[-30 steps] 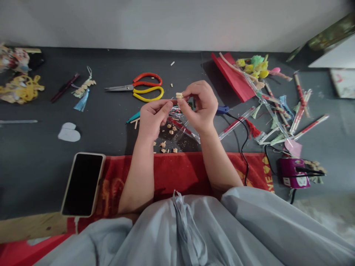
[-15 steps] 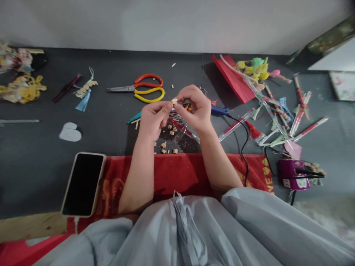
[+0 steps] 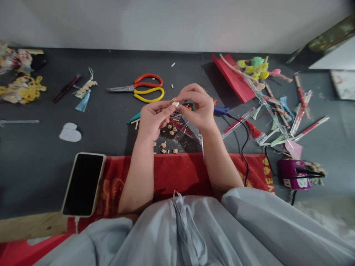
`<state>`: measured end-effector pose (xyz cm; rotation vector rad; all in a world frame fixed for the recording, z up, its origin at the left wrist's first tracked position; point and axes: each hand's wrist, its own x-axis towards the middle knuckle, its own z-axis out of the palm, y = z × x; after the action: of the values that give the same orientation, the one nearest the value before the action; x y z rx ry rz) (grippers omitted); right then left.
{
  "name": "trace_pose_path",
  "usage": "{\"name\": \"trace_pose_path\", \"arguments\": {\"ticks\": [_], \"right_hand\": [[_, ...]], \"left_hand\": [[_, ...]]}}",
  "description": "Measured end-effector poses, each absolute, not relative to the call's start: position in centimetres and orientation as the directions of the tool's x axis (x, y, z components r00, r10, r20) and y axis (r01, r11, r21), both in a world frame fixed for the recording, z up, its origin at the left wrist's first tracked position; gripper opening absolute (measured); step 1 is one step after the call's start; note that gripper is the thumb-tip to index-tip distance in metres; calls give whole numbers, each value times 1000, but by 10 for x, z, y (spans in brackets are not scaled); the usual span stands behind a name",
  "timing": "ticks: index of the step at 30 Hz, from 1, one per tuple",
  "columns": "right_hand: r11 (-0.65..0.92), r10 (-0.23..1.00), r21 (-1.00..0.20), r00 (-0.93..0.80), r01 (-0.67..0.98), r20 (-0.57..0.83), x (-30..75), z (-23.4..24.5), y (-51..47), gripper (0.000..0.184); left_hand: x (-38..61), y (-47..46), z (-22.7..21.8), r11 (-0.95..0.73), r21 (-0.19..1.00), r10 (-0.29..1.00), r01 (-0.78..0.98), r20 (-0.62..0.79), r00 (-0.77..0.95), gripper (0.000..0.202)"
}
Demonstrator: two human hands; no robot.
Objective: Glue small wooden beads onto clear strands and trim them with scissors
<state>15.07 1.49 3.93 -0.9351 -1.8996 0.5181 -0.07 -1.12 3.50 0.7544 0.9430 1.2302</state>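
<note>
A small pale wooden piece (image 3: 175,104), seemingly made of short stick bits, is pinched between my two hands above the dark table. My left hand (image 3: 154,119) holds its left side between thumb and forefinger. From the right, my right hand (image 3: 197,105) grips it with thumb and fingertips. Below the hands lie several similar wooden bits (image 3: 163,145) among pale crumbs. A teal pointed tool (image 3: 134,118) and thin wooden sticks (image 3: 137,123) show partly behind my left hand. Beside my right hand is a blue handle (image 3: 221,110) with a black cord.
Scissors (image 3: 148,88) with red and yellow handles lie beyond my left hand. A phone (image 3: 84,184) rests on the left end of a red towel (image 3: 180,171). To the right are red paper (image 3: 234,79), wrapped sticks with tassels (image 3: 277,107) and a purple box (image 3: 294,173).
My right hand has shifted slightly right and its fingers have moved on the wooden piece, which looks turned a little. My left hand stays nearly in place.
</note>
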Motion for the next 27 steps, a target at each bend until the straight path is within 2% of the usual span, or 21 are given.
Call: {"name": "trace_pose_path", "arguments": {"ticks": [4,9,16,21,27], "right_hand": [[589,807,-675,-295,444,511,151,43,13,16],[606,795,-679,-307,415,523,150,45,12,18],[569,821,-736,-298,366,487,153,44,12,31],[563,825,-751,-282,345,490,154,49,9,21],[577,816,-745,-269,334,512,153,51,9,20]], "left_hand": [[-1,-12,35,171,882,985,-438,-148,87,31],[0,-13,37,158,888,987,-433,-132,89,33],[0,-13,38,169,891,985,-422,-140,100,26],[0,-13,39,194,893,980,-405,-161,116,21],[0,-13,36,167,892,984,-421,-122,130,25]]}}
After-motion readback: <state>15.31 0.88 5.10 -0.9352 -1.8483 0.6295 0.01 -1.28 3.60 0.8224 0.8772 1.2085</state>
